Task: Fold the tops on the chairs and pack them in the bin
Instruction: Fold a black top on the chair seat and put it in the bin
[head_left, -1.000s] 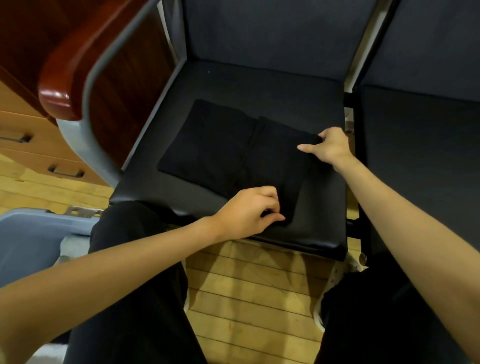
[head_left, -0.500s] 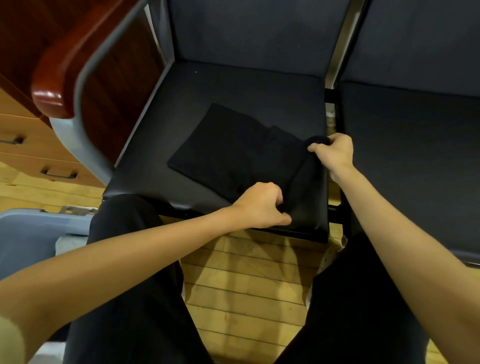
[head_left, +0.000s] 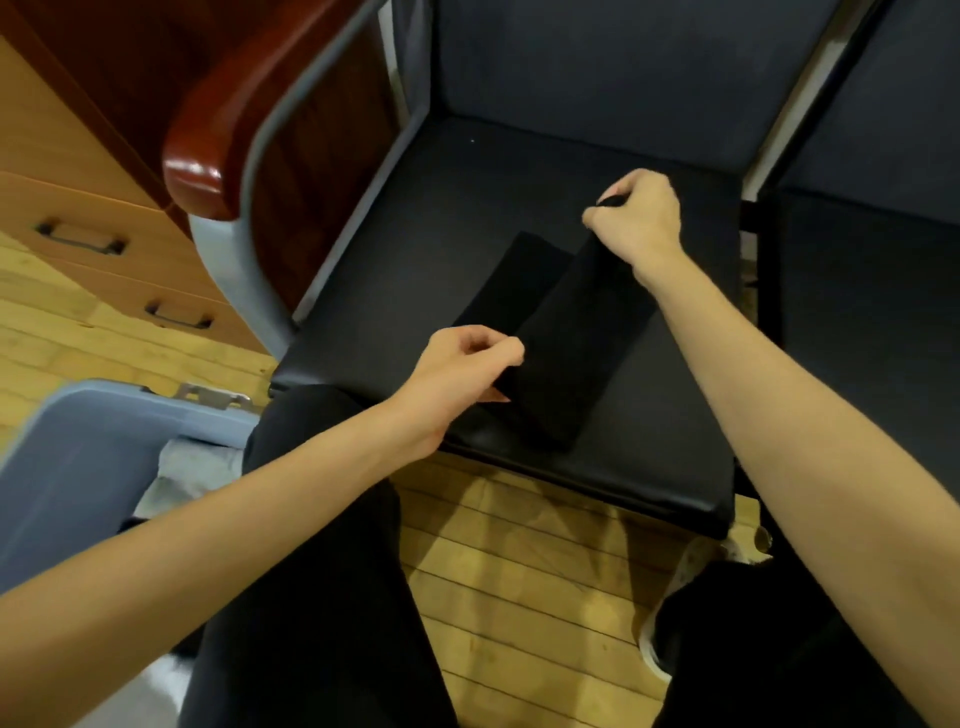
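Right hand (head_left: 636, 221) pinches the far corner and left hand (head_left: 467, 371) the near corner of the black fabric top (head_left: 566, 353) on the dark padded chair seat (head_left: 415, 234), mid-fold; next, lay it flat, then move it to the grey plastic bin (head_left: 78, 457) at near left.

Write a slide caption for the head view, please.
Both hands, left hand and right hand, fold a black fabric top on a dark padded chair seat.

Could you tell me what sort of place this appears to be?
Probably an office or waiting area: linked padded chairs with a wooden armrest, a wooden drawer cabinet and plank flooring.
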